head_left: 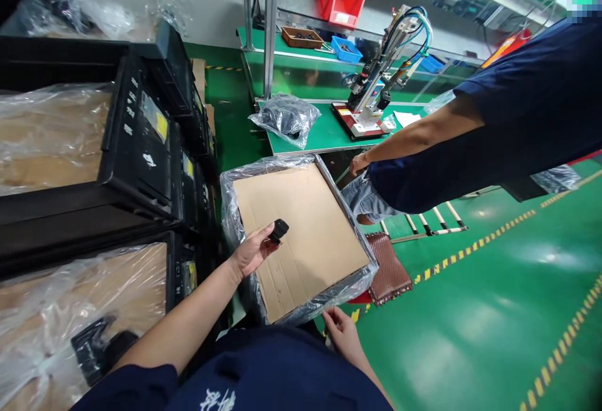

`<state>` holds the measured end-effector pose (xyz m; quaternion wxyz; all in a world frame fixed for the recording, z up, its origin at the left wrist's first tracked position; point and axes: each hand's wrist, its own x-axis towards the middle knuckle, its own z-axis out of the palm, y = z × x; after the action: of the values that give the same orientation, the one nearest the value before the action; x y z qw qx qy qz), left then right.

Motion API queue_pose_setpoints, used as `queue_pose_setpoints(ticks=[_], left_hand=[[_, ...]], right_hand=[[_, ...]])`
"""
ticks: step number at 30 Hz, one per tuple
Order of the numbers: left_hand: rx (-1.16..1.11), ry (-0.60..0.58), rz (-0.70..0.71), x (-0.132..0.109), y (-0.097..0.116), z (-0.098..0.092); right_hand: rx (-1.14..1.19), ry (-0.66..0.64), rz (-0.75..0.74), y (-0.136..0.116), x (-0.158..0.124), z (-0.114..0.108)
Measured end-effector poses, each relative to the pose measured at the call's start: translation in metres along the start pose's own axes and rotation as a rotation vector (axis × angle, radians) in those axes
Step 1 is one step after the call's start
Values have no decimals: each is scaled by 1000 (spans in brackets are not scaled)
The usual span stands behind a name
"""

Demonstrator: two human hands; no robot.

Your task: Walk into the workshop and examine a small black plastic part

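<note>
My left hand (251, 251) pinches a small black plastic part (279, 231) above a cardboard sheet (301, 241). The sheet lies in a shallow box lined with clear plastic film, whose rim (345, 292) runs around it. My right hand (341, 329) is at the near edge of this box, its fingers on the film-covered rim. A co-worker's hand (360, 163) hangs just beyond the far corner of the box, not touching it.
Stacked black crates (141, 141) with film-wrapped cardboard stand along my left. Ahead are a green workbench (324, 132) carrying a pneumatic press (376, 78) and a black bag (286, 119). A co-worker's body (470, 147) stands to the right, above a brown mat (388, 270) on the green floor.
</note>
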<state>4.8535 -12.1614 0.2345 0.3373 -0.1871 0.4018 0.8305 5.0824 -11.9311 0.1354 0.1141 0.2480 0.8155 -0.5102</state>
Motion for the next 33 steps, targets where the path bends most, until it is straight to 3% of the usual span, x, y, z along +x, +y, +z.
queue_pose_setpoints(ticks=[5, 9, 12, 20, 33], left_hand=[[246, -75, 299, 6, -5, -13], [628, 38, 767, 12, -14, -20], [772, 114, 973, 10, -18, -17], [706, 181, 1017, 1, -25, -8], [637, 314, 1027, 5, -27, -7]], right_hand=[[25, -6, 14, 6, -7, 3], [-36, -101, 2, 8, 3, 0], [-133, -153, -37, 1, 21, -11], [-242, -234, -95, -30, 72, -45], [-315, -365, -134, -50, 103, -46]])
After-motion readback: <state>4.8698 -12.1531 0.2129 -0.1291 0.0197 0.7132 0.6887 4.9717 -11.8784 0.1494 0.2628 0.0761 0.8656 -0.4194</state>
